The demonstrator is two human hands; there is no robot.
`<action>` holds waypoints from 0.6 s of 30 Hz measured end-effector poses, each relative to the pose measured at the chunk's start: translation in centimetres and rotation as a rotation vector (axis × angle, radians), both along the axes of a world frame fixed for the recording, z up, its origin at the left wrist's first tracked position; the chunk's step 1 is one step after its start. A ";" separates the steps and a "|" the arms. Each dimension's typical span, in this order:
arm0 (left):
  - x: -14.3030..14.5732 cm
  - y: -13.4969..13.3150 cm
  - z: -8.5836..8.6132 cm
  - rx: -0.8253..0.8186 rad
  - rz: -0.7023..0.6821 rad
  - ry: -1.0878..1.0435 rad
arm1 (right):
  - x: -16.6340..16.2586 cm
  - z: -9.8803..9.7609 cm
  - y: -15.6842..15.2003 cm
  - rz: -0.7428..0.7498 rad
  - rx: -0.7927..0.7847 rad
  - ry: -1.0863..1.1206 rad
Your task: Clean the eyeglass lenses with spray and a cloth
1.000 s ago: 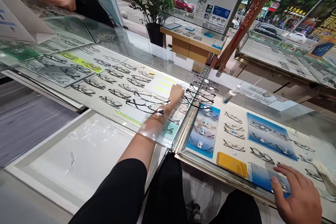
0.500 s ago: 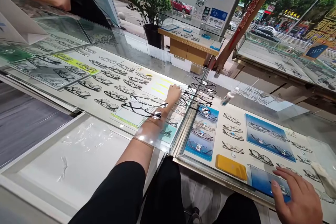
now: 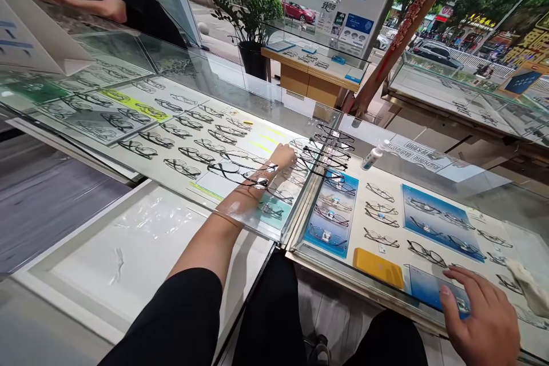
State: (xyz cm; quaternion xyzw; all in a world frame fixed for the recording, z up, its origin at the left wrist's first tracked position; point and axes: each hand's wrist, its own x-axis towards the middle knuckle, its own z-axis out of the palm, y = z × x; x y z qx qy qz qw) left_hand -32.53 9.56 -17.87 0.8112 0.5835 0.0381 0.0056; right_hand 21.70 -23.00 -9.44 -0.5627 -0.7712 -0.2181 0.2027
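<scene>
My left hand (image 3: 283,158) reaches under the glass top (image 3: 235,214) of the left display case. Its fingers are curled together beside a row of eyeglasses (image 3: 295,174); whether they grip a frame is hidden. Above that forearm, a black pair of eyeglasses (image 3: 238,174) lies on the glass. Several dark eyeglasses (image 3: 328,148) lie close together on the glass to the right of the hand. My right hand (image 3: 482,314) is spread over the right case's front, nothing in it, near a blue card (image 3: 422,285) under the glass.
A white pull-out drawer (image 3: 141,240) holding clear plastic juts out at lower left. On the right are a yellow case (image 3: 377,269), a small white bottle (image 3: 374,155) and a crumpled cloth (image 3: 527,286). Another person's arm (image 3: 96,6) rests at the far left counter.
My left hand stays at the same row of glasses while its forearm and elbow have shifted slightly left and down. My right hand has moved slightly left. The view has turned a little.
</scene>
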 end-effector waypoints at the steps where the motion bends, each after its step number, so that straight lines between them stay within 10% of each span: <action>1: 0.0 -0.1 0.0 0.006 0.003 -0.003 | 0.0 0.0 0.0 0.005 0.000 -0.001; 18: -0.4 -1.3 0.4 -0.013 -0.005 0.005 | -0.4 0.1 0.1 0.007 0.018 0.006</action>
